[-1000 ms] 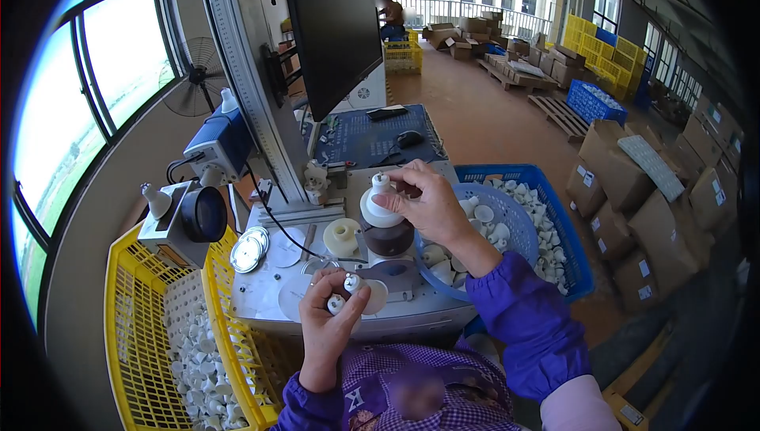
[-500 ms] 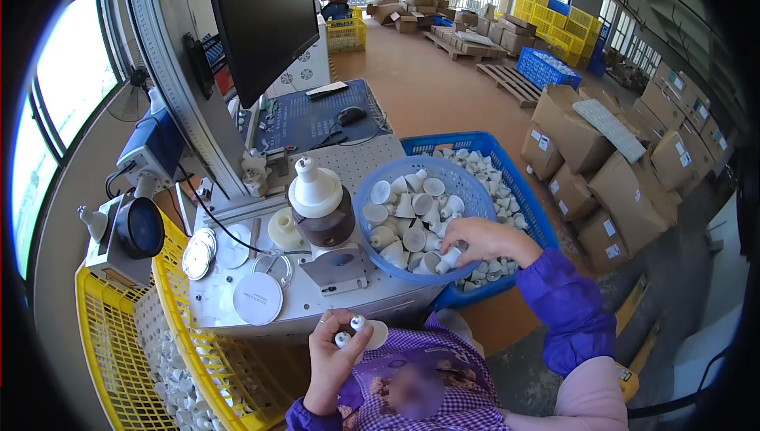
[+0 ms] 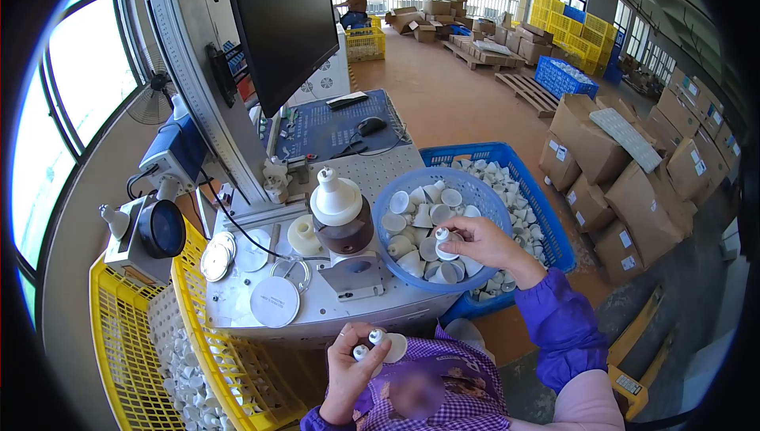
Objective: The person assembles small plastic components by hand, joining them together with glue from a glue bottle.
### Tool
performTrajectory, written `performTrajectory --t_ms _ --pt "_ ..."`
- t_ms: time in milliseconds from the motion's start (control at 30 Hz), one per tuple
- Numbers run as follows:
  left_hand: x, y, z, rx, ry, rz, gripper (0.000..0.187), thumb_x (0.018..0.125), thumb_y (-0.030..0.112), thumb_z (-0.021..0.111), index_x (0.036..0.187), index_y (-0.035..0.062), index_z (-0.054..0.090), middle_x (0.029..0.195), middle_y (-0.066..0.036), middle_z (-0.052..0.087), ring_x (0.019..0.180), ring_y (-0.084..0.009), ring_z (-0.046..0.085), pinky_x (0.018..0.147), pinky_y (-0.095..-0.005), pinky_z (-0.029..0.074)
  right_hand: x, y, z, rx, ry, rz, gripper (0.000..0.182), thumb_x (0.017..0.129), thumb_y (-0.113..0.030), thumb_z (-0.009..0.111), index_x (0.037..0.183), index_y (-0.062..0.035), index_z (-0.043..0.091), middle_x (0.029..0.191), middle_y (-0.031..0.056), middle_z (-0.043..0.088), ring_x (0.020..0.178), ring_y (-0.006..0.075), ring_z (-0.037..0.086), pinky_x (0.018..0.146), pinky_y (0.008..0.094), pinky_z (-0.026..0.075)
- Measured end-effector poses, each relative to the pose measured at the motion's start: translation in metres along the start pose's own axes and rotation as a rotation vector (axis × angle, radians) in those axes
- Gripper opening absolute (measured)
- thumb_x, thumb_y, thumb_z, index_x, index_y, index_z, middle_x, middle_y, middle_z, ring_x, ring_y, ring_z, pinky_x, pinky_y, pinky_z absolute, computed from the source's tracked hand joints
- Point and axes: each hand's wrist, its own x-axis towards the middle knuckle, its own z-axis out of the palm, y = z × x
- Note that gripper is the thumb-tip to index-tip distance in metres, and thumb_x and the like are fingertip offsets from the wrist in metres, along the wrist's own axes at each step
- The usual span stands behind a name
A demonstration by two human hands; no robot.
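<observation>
My left hand (image 3: 348, 372) is closed around two white cone-shaped bulb housings (image 3: 378, 339), their narrow ends with small metal tips pointing up. It is in front of the bench's near edge. My right hand (image 3: 484, 241) pinches another white bulb housing (image 3: 445, 247), tip up, over a light-blue plastic basin (image 3: 500, 203). Many similar housings lie jumbled in the basin. On the bench, a larger white housing (image 3: 334, 197) sits tip up on a dark round holder (image 3: 345, 233).
The basin rests partly on a blue crate (image 3: 560, 253) full of housings. At left stands a yellow crate (image 3: 127, 352) of housings, beside a machine with a round lens (image 3: 162, 229). A monitor (image 3: 285, 35) rises over the bench (image 3: 309, 316). Cartons (image 3: 590, 142) stand at right; a person (image 3: 354, 2) sits far back.
My right hand has risen from among the housings in the basin, now with one in its fingers. The left hand keeps its two housings. The whole view has shifted slightly.
</observation>
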Motion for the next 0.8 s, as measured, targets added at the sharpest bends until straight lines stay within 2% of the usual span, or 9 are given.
performTrajectory --t_ms 33,167,233,300,367,433,533,633,800 --pt "0.000 0.001 0.002 -0.021 -0.006 -0.003 0.015 0.076 0.007 0.073 0.088 0.0028 0.065 0.091 -0.003 0.059 0.079 -0.0091 0.054 0.070 -0.0229 0.043 -0.001 -0.002 0.003 0.133 0.018 -0.024 0.026 0.085 -0.010 0.064 0.109 -0.0005 0.059 0.086 -0.0001 0.060 0.080 0.0071 0.056 0.070 0.0231 0.045" --pt "-0.003 0.003 0.006 -0.042 -0.006 0.010 0.017 0.076 0.007 0.074 0.089 0.0025 0.065 0.091 -0.003 0.059 0.082 -0.0095 0.054 0.072 -0.0232 0.043 -0.008 -0.024 0.019 0.317 0.054 -0.024 0.025 0.085 -0.006 0.063 0.109 -0.0019 0.058 0.096 0.0000 0.060 0.088 0.0066 0.055 0.078 0.0234 0.046" --pt "-0.004 0.006 0.007 -0.021 0.009 0.013 0.017 0.077 0.008 0.074 0.090 0.0021 0.065 0.090 -0.003 0.059 0.082 -0.0096 0.054 0.072 -0.0230 0.043 -0.012 -0.025 0.031 0.531 0.211 -0.060 0.023 0.086 -0.004 0.060 0.109 -0.0014 0.059 0.099 0.0010 0.060 0.090 0.0078 0.055 0.079 0.0225 0.045" --pt "-0.006 0.012 0.009 -0.026 -0.024 0.025 0.017 0.077 0.008 0.073 0.090 0.0020 0.065 0.090 -0.003 0.057 0.081 -0.0095 0.054 0.072 -0.0231 0.043 -0.014 -0.017 0.040 0.544 0.226 -0.076 0.024 0.086 -0.004 0.060 0.111 -0.0020 0.058 0.103 0.0027 0.059 0.093 0.0088 0.055 0.081 0.0235 0.045" --pt "-0.006 0.016 0.008 -0.017 -0.023 0.052 0.016 0.077 0.009 0.073 0.090 0.0020 0.065 0.090 -0.002 0.056 0.082 -0.0096 0.054 0.073 -0.0234 0.043 -0.016 -0.014 0.049 0.591 0.332 -0.124 0.025 0.087 -0.005 0.060 0.112 -0.0021 0.058 0.103 0.0027 0.059 0.094 0.0104 0.056 0.082 0.0245 0.045" --pt "-0.006 0.018 0.008 0.057 -0.044 0.117 0.014 0.079 0.006 0.071 0.090 0.0015 0.064 0.091 -0.002 0.057 0.085 -0.0091 0.054 0.074 -0.0238 0.043 -0.017 -0.013 0.055 0.623 0.344 -0.119 0.024 0.086 -0.007 0.063 0.109 -0.0029 0.056 0.104 0.0043 0.059 0.095 0.0120 0.056 0.083 0.0261 0.045" --pt "-0.005 0.022 0.009 0.044 -0.030 0.107 0.016 0.078 0.009 0.073 0.090 0.0020 0.065 0.092 -0.003 0.056 0.086 -0.0100 0.053 0.075 -0.0234 0.042 -0.021 -0.017 0.060 0.710 0.470 -0.159 0.025 0.083 -0.006 0.067 0.102 -0.0060 0.051 0.107 0.0072 0.060 0.096 0.0135 0.057 0.084 0.0280 0.047" --pt "-0.002 0.029 0.011 0.033 -0.032 0.168 0.017 0.078 0.010 0.073 0.090 0.0016 0.064 0.094 -0.004 0.055 0.086 -0.0108 0.052 0.076 -0.0234 0.042 -0.025 -0.014 0.061 0.666 0.468 -0.193 0.025 0.083 -0.005 0.066 0.104 -0.0060 0.052 0.107 0.0077 0.059 0.100 0.0154 0.055 0.088 0.0307 0.044" --pt "0.003 0.034 0.014 0.055 -0.022 0.204 0.017 0.077 0.009 0.073 0.091 0.0017 0.065 0.099 -0.005 0.054 0.087 -0.0113 0.053 0.078 -0.0248 0.042 -0.029 -0.017 0.067 0.650 0.545 -0.194 0.027 0.083 -0.005 0.067 0.108 -0.0025 0.058 0.108 0.0080 0.060 0.099 0.0152 0.057 0.085 0.0285 0.046"
